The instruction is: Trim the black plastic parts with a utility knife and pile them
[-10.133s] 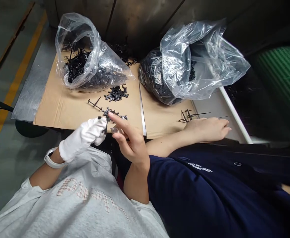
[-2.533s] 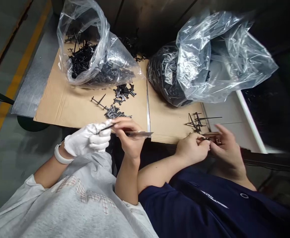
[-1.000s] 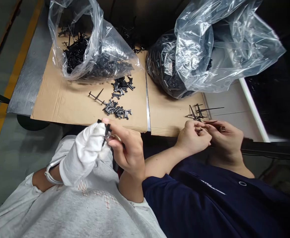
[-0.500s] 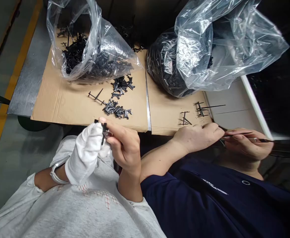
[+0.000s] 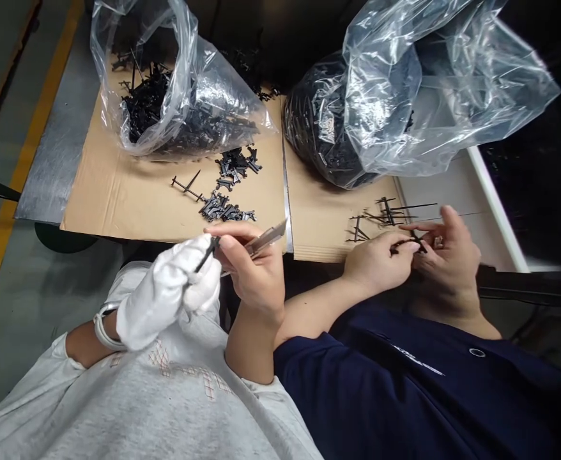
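Observation:
My left hand (image 5: 170, 291), in a white glove, pinches a small black plastic part (image 5: 208, 252) just in front of my chest. My bare right hand (image 5: 254, 271) touches that part and grips a thin metal blade (image 5: 267, 236), whose tip points up and to the right. Both hands hover at the near edge of the cardboard sheet (image 5: 127, 201). A small pile of loose black parts (image 5: 225, 209) lies on the cardboard just beyond my fingers.
A clear bag of black sprues (image 5: 175, 83) stands at the back left, and a second bag (image 5: 405, 96) at the back right. A co-worker in navy holds a black piece in two hands (image 5: 419, 252) beside loose sprues (image 5: 386, 214). A lone sprue (image 5: 187, 187) lies on the cardboard.
My right hand has turned so the blade now shows, pointing up and right, and the part has tilted. The co-worker's hands have come back together near the loose sprues.

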`<state>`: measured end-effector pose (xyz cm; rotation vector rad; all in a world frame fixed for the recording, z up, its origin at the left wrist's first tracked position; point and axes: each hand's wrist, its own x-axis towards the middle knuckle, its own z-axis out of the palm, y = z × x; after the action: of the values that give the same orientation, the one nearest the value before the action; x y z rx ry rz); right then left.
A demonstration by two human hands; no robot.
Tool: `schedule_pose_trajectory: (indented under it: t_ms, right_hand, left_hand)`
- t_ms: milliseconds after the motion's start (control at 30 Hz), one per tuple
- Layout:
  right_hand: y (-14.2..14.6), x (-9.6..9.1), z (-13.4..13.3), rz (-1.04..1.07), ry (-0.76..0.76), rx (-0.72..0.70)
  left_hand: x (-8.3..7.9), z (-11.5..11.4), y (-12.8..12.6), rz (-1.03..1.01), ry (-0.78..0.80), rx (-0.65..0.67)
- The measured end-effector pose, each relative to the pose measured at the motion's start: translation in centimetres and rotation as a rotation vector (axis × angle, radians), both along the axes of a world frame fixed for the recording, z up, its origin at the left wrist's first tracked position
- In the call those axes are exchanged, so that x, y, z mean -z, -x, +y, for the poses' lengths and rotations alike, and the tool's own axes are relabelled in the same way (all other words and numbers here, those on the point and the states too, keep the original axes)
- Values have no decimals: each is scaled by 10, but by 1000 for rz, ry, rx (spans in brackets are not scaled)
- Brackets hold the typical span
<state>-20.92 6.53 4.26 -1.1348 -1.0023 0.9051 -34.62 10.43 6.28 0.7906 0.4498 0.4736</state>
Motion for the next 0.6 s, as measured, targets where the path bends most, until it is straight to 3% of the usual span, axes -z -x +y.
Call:
schedule_pose_trajectory:
  t_ms: [100, 167, 233, 300, 400, 467, 600]
  right_hand:
    - [2, -3, -1, 18, 76, 27]
    - [1, -6, 1, 31, 137, 59]
    - [-4, -4, 5, 19, 195, 74]
    - [-14, 5, 12, -64, 269, 85]
    - [-29, 25, 27, -357, 450, 173]
    - [-37, 37, 37, -524, 547, 232]
    - [-48, 46, 48, -671, 572, 324]
  left_hand:
    - [3, 4, -2, -77, 137, 50]
    - [7, 8, -5, -53, 127, 36]
    - [17, 14, -8, 108, -51, -44]
    - [31, 25, -7, 361, -359, -201]
    - [51, 42, 1, 645, -670, -443]
    - [56, 50, 7, 704, -725, -553]
    - [54, 55, 11, 727, -756, -586]
